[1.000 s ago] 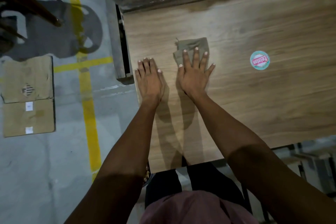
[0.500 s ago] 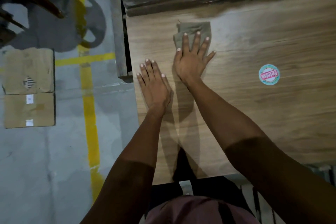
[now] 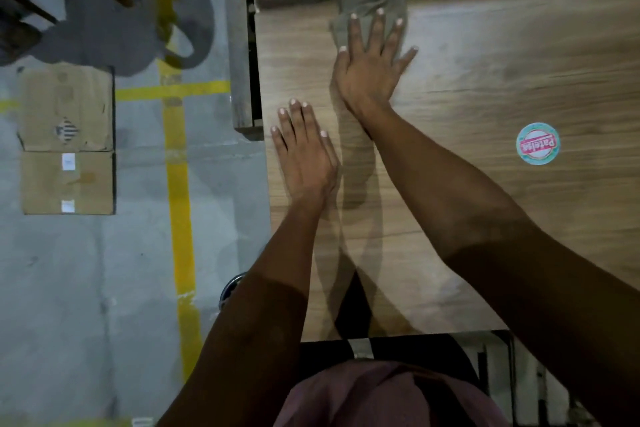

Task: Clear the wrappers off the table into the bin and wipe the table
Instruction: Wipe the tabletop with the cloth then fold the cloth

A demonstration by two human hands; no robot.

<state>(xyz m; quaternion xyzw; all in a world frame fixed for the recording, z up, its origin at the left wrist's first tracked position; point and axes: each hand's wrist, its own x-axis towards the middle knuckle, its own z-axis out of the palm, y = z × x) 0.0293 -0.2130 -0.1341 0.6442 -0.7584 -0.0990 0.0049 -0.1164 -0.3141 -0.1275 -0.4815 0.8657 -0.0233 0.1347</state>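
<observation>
Wooden table (image 3: pixel 485 87): right hand (image 3: pixel 370 76) presses cloth (image 3: pixel 367 7) flat-fingered, left hand (image 3: pixel 304 163) flat, round sticker (image 3: pixel 537 143) nearby.

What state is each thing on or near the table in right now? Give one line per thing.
Right hand: flat, fingers straight, pressing the cloth.
Left hand: flat on the table, holding nothing.
Cloth: crumpled, at the table's far edge.
Table: bare wood.
Round sticker: lying flat.
Cardboard box: flattened on floor.

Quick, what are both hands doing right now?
Left hand: open, flat on the light wooden table, holding nothing.
Right hand: open, straight fingers pressing the crumpled grey-green cloth down.
</observation>
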